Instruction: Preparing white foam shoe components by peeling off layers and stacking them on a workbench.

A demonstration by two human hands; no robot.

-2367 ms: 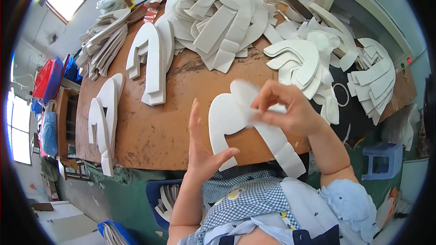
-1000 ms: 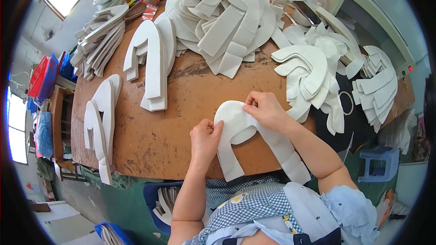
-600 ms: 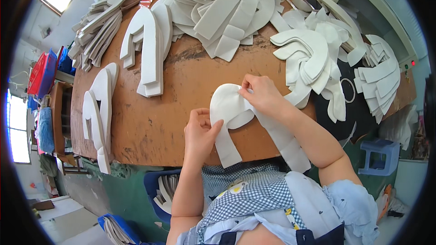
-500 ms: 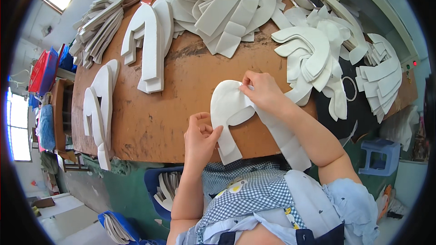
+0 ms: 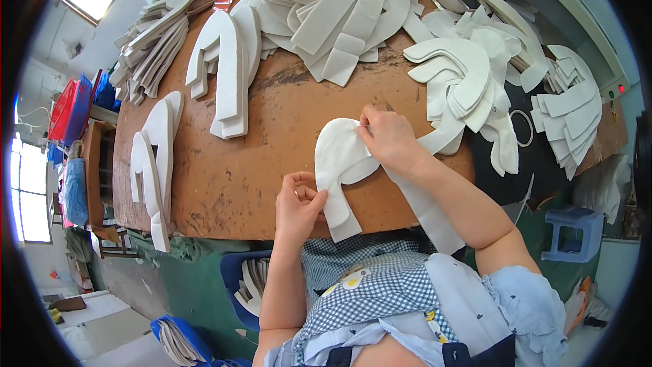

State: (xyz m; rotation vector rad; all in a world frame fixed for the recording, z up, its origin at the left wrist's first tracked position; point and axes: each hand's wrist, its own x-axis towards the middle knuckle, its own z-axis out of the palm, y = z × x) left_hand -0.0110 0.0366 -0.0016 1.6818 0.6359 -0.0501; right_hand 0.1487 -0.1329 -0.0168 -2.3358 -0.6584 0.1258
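Observation:
A white, padded, arch-shaped fabric piece (image 5: pixel 334 156) lies near the front edge of the brown table, one short leg on the left and a longer strip running off the edge toward my lap on the right. My left hand (image 5: pixel 299 211) holds the short leg's outer edge between thumb and curled fingers. With its fingers pinched together, my right hand (image 5: pixel 390 137) grips the upper right of the curve. The right hand and forearm hide part of the long strip.
Stacked arch pieces (image 5: pixel 231 81) stand left on the table (image 5: pixel 272 136), with more (image 5: pixel 153 163) at its left edge. A big heap (image 5: pixel 333 13) lies at the back. Curved pieces (image 5: pixel 468 81), a black cloth (image 5: pixel 489 177) and scissors (image 5: pixel 526 197) are right. A blue stool (image 5: pixel 574 231) stands below.
The view has shifted slightly. Both hands keep their grip on the white piece, and its inner edge near the right fingers looks slightly more folded over.

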